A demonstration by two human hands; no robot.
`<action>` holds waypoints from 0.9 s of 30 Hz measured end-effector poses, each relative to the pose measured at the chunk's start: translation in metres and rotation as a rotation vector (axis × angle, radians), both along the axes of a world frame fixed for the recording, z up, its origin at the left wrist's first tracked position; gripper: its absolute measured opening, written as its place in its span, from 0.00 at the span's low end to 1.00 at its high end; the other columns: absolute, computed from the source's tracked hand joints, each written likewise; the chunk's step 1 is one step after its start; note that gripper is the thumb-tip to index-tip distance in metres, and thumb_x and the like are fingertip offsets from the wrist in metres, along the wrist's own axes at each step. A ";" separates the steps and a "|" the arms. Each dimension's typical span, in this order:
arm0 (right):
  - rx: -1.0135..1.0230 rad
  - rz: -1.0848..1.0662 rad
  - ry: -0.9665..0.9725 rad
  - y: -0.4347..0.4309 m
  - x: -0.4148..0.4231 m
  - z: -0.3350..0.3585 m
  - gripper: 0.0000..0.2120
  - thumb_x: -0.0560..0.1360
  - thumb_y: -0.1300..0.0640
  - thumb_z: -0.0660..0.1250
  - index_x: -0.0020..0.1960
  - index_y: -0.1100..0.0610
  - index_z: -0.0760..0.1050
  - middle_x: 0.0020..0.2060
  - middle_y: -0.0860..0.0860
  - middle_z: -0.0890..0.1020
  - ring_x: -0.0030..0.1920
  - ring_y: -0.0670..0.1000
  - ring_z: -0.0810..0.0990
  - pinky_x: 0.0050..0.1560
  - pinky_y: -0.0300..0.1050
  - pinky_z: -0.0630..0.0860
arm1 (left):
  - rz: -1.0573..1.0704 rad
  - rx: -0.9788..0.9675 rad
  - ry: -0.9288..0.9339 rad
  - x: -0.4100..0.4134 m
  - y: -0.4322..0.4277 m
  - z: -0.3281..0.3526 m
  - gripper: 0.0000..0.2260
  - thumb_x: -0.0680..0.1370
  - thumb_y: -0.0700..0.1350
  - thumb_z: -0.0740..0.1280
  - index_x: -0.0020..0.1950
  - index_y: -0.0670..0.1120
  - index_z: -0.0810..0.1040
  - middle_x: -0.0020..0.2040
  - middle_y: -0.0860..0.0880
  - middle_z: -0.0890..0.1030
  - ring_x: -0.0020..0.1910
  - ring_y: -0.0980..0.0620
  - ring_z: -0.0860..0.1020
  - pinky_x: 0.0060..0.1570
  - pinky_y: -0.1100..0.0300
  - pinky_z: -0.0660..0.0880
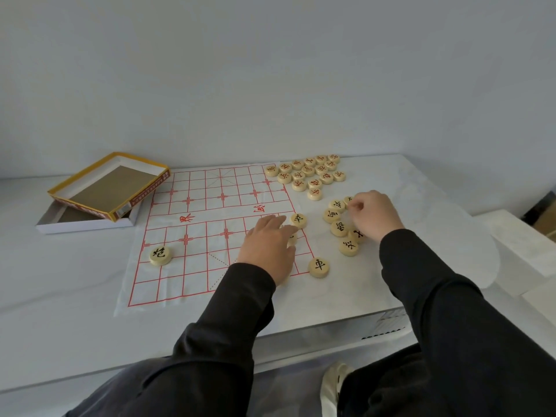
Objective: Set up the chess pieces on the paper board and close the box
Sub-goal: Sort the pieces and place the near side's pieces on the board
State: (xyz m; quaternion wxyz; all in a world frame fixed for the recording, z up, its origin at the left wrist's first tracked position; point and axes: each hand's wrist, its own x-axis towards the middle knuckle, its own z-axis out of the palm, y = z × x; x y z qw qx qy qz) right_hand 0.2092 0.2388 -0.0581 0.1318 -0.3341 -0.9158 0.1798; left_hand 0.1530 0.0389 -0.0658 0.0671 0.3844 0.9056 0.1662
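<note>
Black pieces (343,224) loose right of paper board (210,230), frame centre; three placed. Mid-setup. Right hand (374,213) fingers pinching one from pile; left hand (267,246) flat, grip unclear. Next: seat on intersection. Box (105,188) open upper left on counter (60,281).

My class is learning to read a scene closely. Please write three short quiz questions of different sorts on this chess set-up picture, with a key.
1. True or false: the red-lettered pieces are already placed on the paper board.
2. Where does the box lid rest? A) closed on the box B) tilted on the box tray C) on the board
3. Fill in: the right hand reaches into the cluster of ____-lettered pieces.

Key: 1 false, they lie grouped off its far right corner; 2 B; 3 black.
</note>
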 end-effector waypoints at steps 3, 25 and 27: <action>0.268 -0.038 -0.246 -0.012 -0.012 -0.006 0.20 0.76 0.40 0.58 0.44 0.55 0.77 0.45 0.54 0.77 0.53 0.56 0.72 0.49 0.49 0.67 | 0.008 -0.006 0.014 -0.001 0.000 -0.001 0.20 0.80 0.47 0.58 0.72 0.52 0.64 0.75 0.51 0.60 0.74 0.49 0.54 0.72 0.53 0.54; 0.006 0.576 -0.212 -0.071 0.017 0.023 0.15 0.69 0.46 0.72 0.52 0.52 0.79 0.48 0.47 0.77 0.52 0.47 0.70 0.54 0.43 0.70 | 0.113 -0.133 -0.051 -0.020 -0.025 0.006 0.19 0.80 0.50 0.59 0.71 0.52 0.66 0.73 0.50 0.64 0.73 0.49 0.58 0.70 0.51 0.58; 0.020 0.613 -0.274 -0.075 0.020 0.021 0.16 0.69 0.46 0.71 0.53 0.51 0.78 0.49 0.48 0.76 0.53 0.47 0.71 0.54 0.43 0.70 | 0.109 -0.143 -0.047 -0.020 -0.027 0.006 0.19 0.80 0.50 0.58 0.71 0.52 0.65 0.74 0.50 0.63 0.73 0.48 0.57 0.71 0.50 0.57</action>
